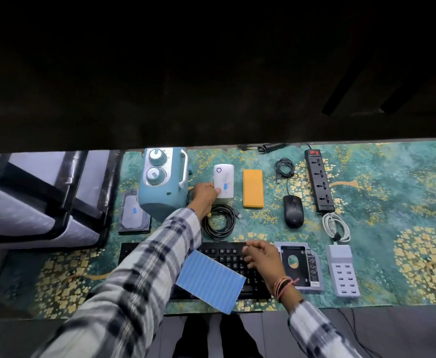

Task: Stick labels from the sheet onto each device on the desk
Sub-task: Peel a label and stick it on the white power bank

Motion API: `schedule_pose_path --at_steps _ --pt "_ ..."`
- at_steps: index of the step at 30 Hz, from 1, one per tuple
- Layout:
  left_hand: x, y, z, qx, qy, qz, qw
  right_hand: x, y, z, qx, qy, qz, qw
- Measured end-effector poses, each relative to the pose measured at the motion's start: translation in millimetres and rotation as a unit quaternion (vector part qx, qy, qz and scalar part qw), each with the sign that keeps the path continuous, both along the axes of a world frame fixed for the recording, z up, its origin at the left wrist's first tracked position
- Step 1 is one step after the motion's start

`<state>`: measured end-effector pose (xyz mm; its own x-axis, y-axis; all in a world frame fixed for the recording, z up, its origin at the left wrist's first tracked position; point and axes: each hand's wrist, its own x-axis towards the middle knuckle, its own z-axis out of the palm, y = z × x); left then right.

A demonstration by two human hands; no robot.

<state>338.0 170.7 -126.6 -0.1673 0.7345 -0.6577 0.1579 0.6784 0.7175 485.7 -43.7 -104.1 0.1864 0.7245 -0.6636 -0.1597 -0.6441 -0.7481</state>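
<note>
A blue striped label sheet (211,279) lies tilted across the black keyboard (227,257) near the desk's front edge. My left hand (204,196) reaches far forward and grips the left side of a white plug-in device (224,177), which carries a small blue label (225,187). My right hand (262,257) hovers over the keyboard's right end, fingers curled together; whether it pinches a label is too small to tell. A hard drive (134,211) at the left also bears a blue label. The teal radio-like box (161,180) stands behind it.
On the green patterned mat (392,228) lie an orange power bank (253,188), black mouse (293,210), power strip (319,180), drive caddy (299,264), grey USB hub (343,271), coiled black cable (219,222) and white cable (337,227). A dark case sits at the left.
</note>
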Motion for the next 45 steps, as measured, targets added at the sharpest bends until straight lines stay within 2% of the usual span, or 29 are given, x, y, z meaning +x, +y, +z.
schedule_pose_path --at_steps 6,9,11,13,18,24,29,32,38,41,45 --pt "5 15 -15 -0.015 0.065 -0.040 0.997 17 -9 3 -0.004 -0.027 -0.002 1.000" --pt "5 18 -20 -0.028 0.036 -0.055 0.997 22 -10 3 -0.004 -0.035 -0.009 0.999" --pt "5 20 -24 -0.037 0.078 -0.040 0.995 23 -10 3 -0.002 -0.040 -0.007 0.999" --pt "7 17 -24 -0.030 0.115 -0.024 0.993 24 -10 4 -0.002 -0.044 -0.005 0.999" --pt "10 -1 -3 0.026 0.090 -0.001 0.996 23 -10 2 -0.001 -0.050 -0.002 0.999" --pt "9 -50 27 0.111 0.109 -0.004 0.988 13 -2 5 0.015 -0.051 0.007 0.999" --pt "-15 -113 34 0.123 0.105 -0.024 0.986 -7 6 9 0.021 -0.048 0.035 0.998" --pt "-42 -146 39 0.127 0.136 -0.003 0.983 -18 8 13 0.025 -0.044 0.048 0.998" --pt "-104 -190 30 0.085 0.242 0.027 0.966 -37 5 18 0.037 -0.065 0.086 0.993" --pt "-131 -205 23 0.026 0.283 -0.018 0.959 -48 -1 20 0.041 -0.062 0.084 0.994" --pt "-154 -213 11 -0.006 0.283 -0.116 0.952 -60 -11 19 0.040 -0.070 0.096 0.992"
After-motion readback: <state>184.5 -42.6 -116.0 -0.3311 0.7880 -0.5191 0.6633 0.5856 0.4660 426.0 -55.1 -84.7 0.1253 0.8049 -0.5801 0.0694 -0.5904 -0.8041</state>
